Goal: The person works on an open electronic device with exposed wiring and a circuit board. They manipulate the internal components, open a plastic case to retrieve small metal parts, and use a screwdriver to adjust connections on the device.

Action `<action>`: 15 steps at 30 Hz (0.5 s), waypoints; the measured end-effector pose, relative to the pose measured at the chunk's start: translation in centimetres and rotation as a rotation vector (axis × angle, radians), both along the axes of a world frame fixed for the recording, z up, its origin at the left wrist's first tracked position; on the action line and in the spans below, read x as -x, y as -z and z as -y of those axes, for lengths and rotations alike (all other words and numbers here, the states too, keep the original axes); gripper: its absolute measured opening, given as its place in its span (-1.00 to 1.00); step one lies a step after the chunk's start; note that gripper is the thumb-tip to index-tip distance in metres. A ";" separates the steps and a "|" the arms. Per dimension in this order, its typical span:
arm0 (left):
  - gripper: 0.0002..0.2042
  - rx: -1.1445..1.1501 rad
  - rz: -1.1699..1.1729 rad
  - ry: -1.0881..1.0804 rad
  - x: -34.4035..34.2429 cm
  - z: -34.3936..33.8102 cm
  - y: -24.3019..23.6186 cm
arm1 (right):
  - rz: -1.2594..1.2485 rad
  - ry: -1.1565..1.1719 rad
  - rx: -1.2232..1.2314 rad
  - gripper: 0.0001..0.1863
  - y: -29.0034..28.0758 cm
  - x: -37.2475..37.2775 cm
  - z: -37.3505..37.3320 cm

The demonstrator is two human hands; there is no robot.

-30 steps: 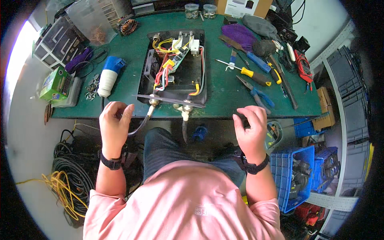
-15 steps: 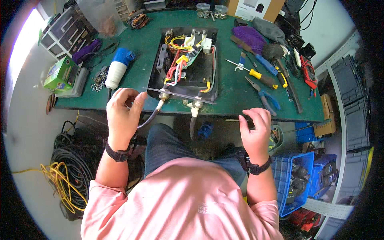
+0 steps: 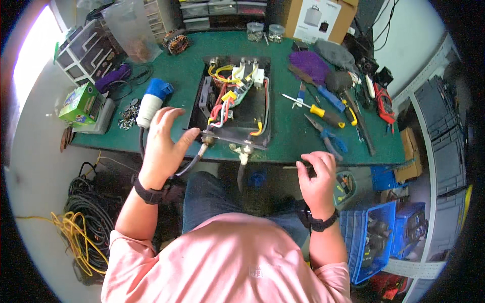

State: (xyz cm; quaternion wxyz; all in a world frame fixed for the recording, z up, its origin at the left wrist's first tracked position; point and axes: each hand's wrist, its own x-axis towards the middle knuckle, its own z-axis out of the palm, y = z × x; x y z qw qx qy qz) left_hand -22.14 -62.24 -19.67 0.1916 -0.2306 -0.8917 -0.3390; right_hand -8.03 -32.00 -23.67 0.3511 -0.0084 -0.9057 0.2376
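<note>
At the centre of the green desk [image 3: 187, 76] I see an open black electrical box [image 3: 235, 103] full of coloured wires. My left hand [image 3: 164, 146], at eight o'clock from it, is spread open beside its cable. My right hand [image 3: 317, 177], at four o'clock, pinches a thin rod-like tool [image 3: 293, 167].

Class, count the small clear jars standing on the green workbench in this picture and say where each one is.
2. One clear jar and a second jar stand side by side at the far edge of the green bench, left of the cardboard box. Clutter may hide others.
</note>
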 end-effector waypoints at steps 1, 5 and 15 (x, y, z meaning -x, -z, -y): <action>-0.58 0.001 -0.013 -0.004 0.2 -0.2 0.4 | 0.005 -0.006 -0.003 -0.77 -0.2 0.2 -0.1; -0.53 0.001 0.035 0.117 -0.3 -1.0 0.4 | 0.008 -0.124 -0.005 -0.76 -3.3 1.9 0.1; -0.44 0.072 0.026 0.178 -0.3 -0.8 1.1 | 0.106 -0.451 -0.355 -0.56 -10.5 11.9 4.8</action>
